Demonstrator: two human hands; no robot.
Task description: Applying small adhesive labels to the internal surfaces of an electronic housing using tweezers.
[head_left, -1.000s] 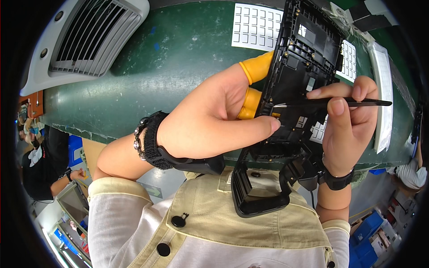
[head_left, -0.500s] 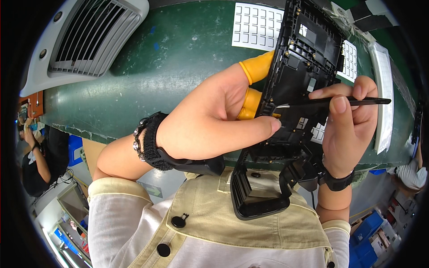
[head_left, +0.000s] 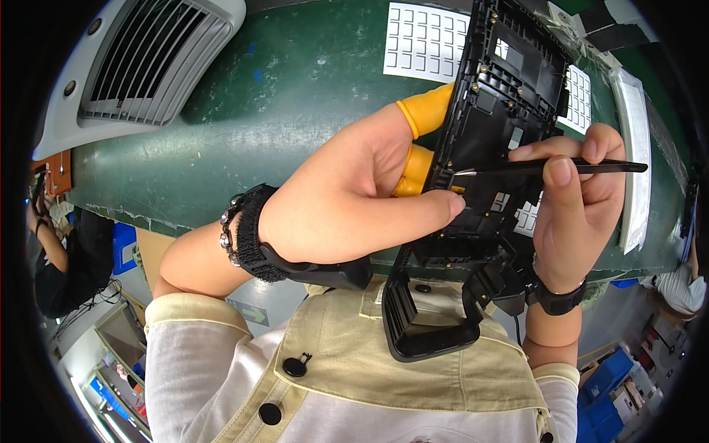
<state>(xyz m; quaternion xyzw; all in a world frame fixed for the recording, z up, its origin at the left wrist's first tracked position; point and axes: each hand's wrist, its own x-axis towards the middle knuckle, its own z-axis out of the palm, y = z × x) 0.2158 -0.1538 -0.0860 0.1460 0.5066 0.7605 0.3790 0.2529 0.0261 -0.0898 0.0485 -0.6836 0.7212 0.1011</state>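
A black plastic housing (head_left: pixel 484 136) with ribs, brass-coloured inserts and a loop-shaped frame at its near end is held up over the bench. My left hand (head_left: pixel 369 181) grips its left edge, thumb on the inner face and fingers behind; yellow finger cots (head_left: pixel 427 111) cover some of those fingers. In my right hand (head_left: pixel 580 196) are black tweezers (head_left: pixel 591 168), pinched between thumb and fingers. Their pale metal tip reaches the inside of the housing near its left wall, just above my left thumb. Whether the tip holds anything is too small to tell.
White sheets of small outlined pieces (head_left: pixel 425 43) lie on the green bench (head_left: pixel 295 96) behind the housing. A grey-white machine with a slatted vent (head_left: pixel 151 63) stands at the far left. A long clear-white strip (head_left: pixel 632 162) lies on the right. Another person (head_left: pixel 55 247) works at the left.
The tweezers' tip has shifted slightly left and up against the housing. Both hands otherwise keep their places. The person at the left has moved an arm.
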